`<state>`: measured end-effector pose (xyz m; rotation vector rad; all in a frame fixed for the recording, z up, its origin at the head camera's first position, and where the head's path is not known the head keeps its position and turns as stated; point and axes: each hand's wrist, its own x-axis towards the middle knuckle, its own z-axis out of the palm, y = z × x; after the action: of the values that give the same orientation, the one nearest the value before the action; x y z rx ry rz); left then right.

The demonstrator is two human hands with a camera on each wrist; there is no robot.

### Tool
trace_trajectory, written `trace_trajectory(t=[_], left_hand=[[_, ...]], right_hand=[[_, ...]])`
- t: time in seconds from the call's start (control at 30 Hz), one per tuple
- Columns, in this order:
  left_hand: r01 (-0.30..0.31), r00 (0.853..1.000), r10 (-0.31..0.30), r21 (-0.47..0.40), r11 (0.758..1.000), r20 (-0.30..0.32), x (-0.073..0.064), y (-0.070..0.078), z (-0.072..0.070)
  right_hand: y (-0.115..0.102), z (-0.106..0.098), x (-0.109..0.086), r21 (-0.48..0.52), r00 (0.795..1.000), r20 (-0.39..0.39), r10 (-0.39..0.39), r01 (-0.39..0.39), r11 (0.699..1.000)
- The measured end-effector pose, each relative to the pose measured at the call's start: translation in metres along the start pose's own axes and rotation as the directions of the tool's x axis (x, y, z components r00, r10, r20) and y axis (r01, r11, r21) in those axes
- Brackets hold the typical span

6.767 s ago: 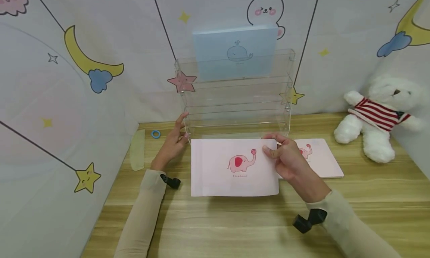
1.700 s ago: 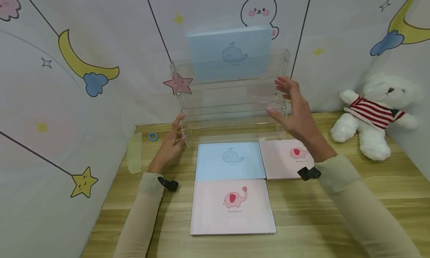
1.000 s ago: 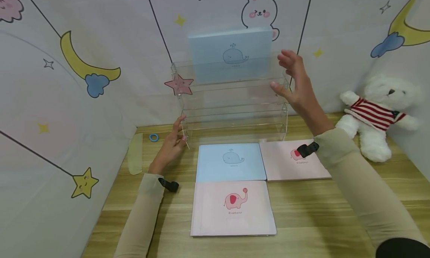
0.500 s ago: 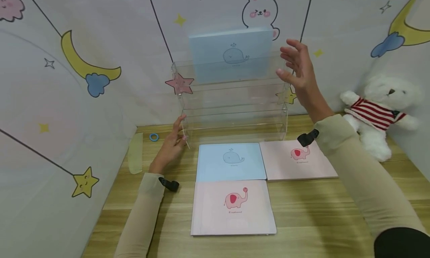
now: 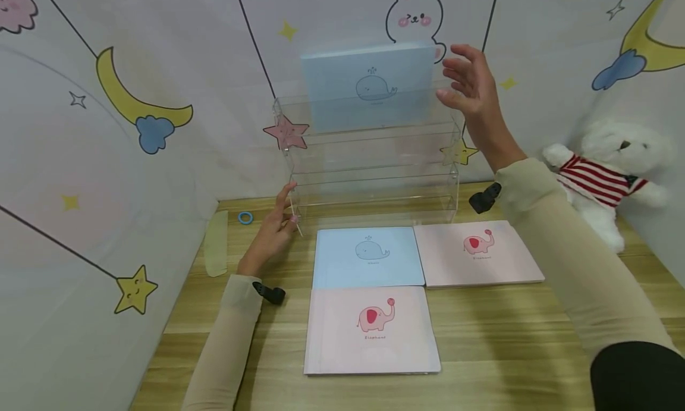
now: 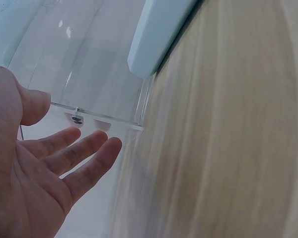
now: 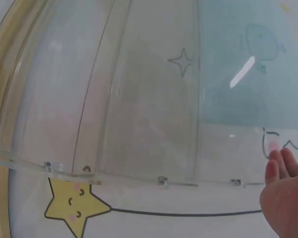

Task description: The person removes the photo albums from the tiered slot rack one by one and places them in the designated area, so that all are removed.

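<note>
A clear acrylic tiered rack [image 5: 374, 188] stands at the back of the table. On its top tier a light blue whale book [image 5: 332, 90] leans upright. My left hand [image 5: 270, 235] holds the rack's left front edge; in the left wrist view the thumb lies on the panel edge, the other fingers loose outside it. My right hand [image 5: 476, 102] hovers just right of the upper blue book, fingers lightly bent, holding nothing. On the table lie a second blue whale book [image 5: 342, 268], a pink elephant book [image 5: 342, 351] in front, and another pink elephant book [image 5: 444, 262] to the right.
A white teddy bear [image 5: 588, 215] in a striped shirt sits at the right, near my right sleeve. A blue ring [image 5: 245, 218] and a pale green strip [image 5: 216, 244] lie left of the rack. A printed backdrop [image 5: 225, 30] stands close behind.
Earlier my right hand held a pink elephant book; now that book lies flat in front. The right hand has risen along the rack's right side to the upper blue book. The left hand stays put.
</note>
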<state>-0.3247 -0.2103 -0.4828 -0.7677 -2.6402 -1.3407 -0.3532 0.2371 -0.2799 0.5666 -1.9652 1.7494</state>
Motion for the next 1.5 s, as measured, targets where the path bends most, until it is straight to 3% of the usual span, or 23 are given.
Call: trace_trajectory(t=[0.23, 0.73, 1.0, 1.27, 1.4, 1.5], left_hand=[[0.003, 1.0, -0.003, -0.01, 1.0, -0.001, 0.0, 0.001, -0.001], [0.004, 1.0, -0.004, -0.002, 1.0, -0.007, 0.0, 0.003, -0.001], [-0.002, 1.0, 0.002, -0.006, 1.0, -0.004, 0.001, 0.004, 0.0], [-0.015, 1.0, 0.015, 0.002, 1.0, -0.003, 0.001, 0.003, 0.001], [-0.005, 1.0, 0.005, 0.006, 1.0, -0.004, 0.001, 0.003, 0.0], [0.013, 1.0, -0.013, 0.007, 1.0, 0.0, 0.0, 0.003, -0.001]], right_hand=[[-0.001, 0.003, 0.012, -0.043, 1.0, 0.017, -0.02, 0.021, 0.999], [-0.006, 0.005, 0.028, -0.117, 0.989, 0.127, 0.076, -0.062, 0.991], [-0.009, 0.005, 0.033, -0.05, 0.988, 0.127, 0.082, -0.076, 0.996], [-0.005, 0.001, 0.038, 0.182, 0.984, 0.143, 0.105, -0.13, 0.975], [-0.007, 0.002, 0.042, 0.208, 0.978, 0.183, 0.099, -0.137, 0.969], [-0.008, 0.006, 0.046, 0.168, 0.974, 0.194, 0.121, -0.155, 0.973]])
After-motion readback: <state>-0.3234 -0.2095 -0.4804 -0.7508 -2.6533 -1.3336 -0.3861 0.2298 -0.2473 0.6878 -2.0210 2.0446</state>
